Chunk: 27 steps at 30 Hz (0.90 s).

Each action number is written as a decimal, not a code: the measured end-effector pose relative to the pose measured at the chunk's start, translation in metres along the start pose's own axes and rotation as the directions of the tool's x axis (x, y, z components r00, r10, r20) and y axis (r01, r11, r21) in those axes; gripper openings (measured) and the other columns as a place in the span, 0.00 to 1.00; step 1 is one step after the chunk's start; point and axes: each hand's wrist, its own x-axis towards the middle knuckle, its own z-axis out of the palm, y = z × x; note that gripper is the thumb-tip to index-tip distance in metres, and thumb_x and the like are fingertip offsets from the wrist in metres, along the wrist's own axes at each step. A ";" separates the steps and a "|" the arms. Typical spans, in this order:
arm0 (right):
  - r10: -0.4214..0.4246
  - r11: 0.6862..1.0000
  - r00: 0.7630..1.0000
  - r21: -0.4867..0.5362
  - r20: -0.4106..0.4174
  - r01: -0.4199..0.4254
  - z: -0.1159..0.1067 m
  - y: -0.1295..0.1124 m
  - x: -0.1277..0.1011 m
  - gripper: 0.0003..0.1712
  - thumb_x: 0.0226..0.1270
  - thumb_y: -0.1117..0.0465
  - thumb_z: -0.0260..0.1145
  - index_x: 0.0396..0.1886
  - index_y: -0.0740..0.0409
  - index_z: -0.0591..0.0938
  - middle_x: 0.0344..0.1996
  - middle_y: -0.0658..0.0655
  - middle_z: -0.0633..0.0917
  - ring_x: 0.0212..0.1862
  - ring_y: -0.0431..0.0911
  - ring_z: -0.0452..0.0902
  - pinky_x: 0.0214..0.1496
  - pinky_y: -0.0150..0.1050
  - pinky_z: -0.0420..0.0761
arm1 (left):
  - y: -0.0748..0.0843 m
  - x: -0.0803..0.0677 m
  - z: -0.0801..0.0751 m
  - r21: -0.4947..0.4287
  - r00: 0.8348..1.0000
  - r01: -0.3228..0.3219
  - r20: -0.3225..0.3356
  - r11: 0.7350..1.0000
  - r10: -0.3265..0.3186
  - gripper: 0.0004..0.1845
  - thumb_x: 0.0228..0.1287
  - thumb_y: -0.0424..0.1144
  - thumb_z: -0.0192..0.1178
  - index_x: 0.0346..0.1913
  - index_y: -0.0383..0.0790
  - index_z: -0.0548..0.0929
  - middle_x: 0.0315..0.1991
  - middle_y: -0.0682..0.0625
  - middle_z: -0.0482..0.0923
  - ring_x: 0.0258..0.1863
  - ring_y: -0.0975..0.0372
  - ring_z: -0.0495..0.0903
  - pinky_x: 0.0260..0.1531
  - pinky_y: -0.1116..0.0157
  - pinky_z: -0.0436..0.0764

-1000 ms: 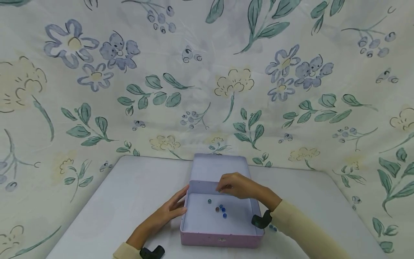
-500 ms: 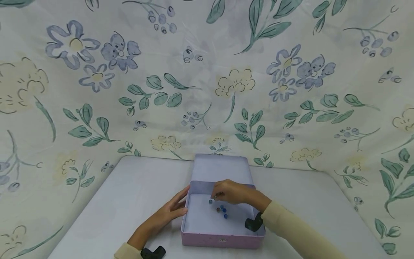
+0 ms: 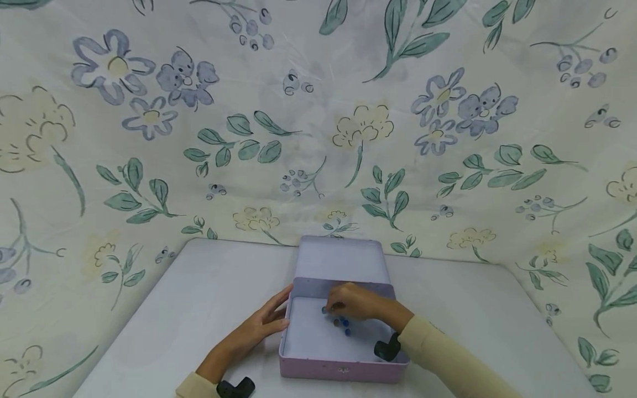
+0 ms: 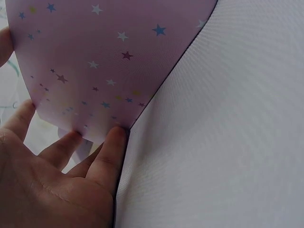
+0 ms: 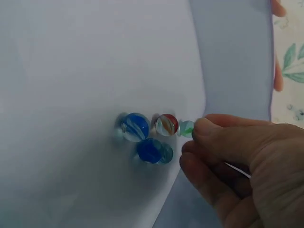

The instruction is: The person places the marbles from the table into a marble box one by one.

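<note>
A shallow pink tin box (image 3: 343, 371) with a lilac inside stands on the table, lid (image 3: 340, 260) tipped back. My left hand (image 3: 261, 320) rests its spread fingers against the box's left wall; the left wrist view shows fingertips touching the star-printed side (image 4: 109, 66). Inside the box, my right hand (image 3: 353, 301) pinches a clear green glass marble (image 5: 186, 128) between thumb and index fingertips. Close by on the box floor lie a red-and-orange marble (image 5: 166, 125), two blue marbles (image 5: 136, 127) and a teal marble (image 5: 167, 153) partly behind one of the blue ones.
The white table (image 3: 214, 287) reaches out on both sides of the box. Behind it hangs a flower-printed cloth (image 3: 318, 155). A black wrist camera (image 3: 388, 348) on the right wrist overlaps the box's front right corner.
My right hand has moved down and left from the back of the box to the marble nearest the left wall. Marbles seen on the table at right are hidden behind the sleeve. Left hand unchanged.
</note>
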 end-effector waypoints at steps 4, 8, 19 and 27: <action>-0.012 1.000 1.000 -0.004 0.017 0.012 0.003 0.001 -0.001 0.08 0.64 0.67 0.70 0.41 0.55 0.89 0.38 0.48 0.88 0.38 0.29 0.79 0.44 0.21 0.80 | 0.001 0.000 0.000 -0.004 1.000 -0.005 0.005 1.000 0.005 0.39 0.76 0.40 0.50 0.81 0.56 0.42 0.82 0.40 0.34 0.76 0.30 0.44 0.69 0.28 0.50; -0.030 1.000 0.999 -0.006 0.026 0.031 0.007 0.003 -0.002 0.08 0.64 0.67 0.70 0.41 0.55 0.89 0.37 0.48 0.88 0.38 0.29 0.79 0.43 0.21 0.80 | 0.001 0.000 0.000 -0.002 1.000 -0.001 0.002 1.000 0.001 0.39 0.76 0.40 0.50 0.81 0.57 0.42 0.82 0.40 0.34 0.76 0.30 0.44 0.69 0.29 0.50; -0.024 0.999 0.999 -0.037 0.048 0.026 0.009 -0.002 -0.003 0.07 0.63 0.66 0.71 0.40 0.54 0.89 0.37 0.46 0.87 0.38 0.28 0.77 0.43 0.20 0.79 | 0.000 0.000 0.000 0.000 1.000 -0.014 0.008 1.000 0.014 0.40 0.76 0.39 0.50 0.81 0.57 0.42 0.82 0.40 0.33 0.76 0.30 0.44 0.68 0.28 0.51; -0.039 0.998 0.998 -0.041 0.051 0.041 0.010 -0.001 -0.004 0.08 0.63 0.66 0.71 0.41 0.54 0.90 0.37 0.47 0.87 0.38 0.28 0.77 0.43 0.20 0.79 | 0.000 0.000 0.000 0.010 1.000 -0.014 0.007 1.000 0.014 0.39 0.76 0.40 0.51 0.81 0.56 0.42 0.82 0.40 0.34 0.76 0.30 0.45 0.67 0.28 0.52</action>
